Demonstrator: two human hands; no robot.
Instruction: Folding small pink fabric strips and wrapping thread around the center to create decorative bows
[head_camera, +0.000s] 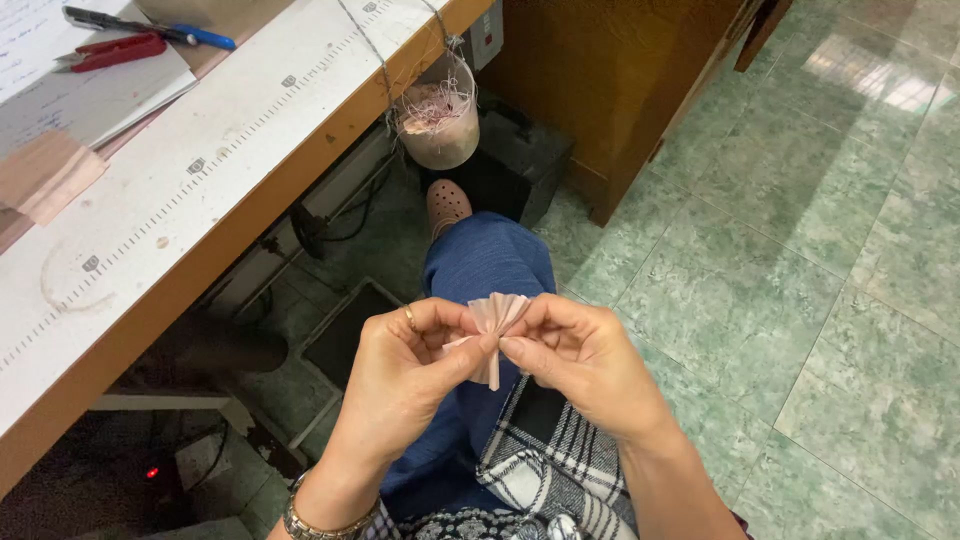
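Pink pleated fabric piece (494, 318) pinched in both grips, left hand (405, 375), right hand (585, 365), translucent scrap cup (437, 122) hanging off table edge (250, 215)

A wooden-edged table (150, 230) with printed ruler marks stood at the left. On it, papers (80, 100) were laid, with red snips (115, 50) and a blue-capped pen (150, 27) on top. A strip of pink fabric (45, 180) lay near the table's left end. A small pot (438, 125) stuffed with thread scraps was hung from the table's edge. Beneath, a dark pedal (345, 335) and cables were seen. The floor (800, 250) was tiled in green marble.
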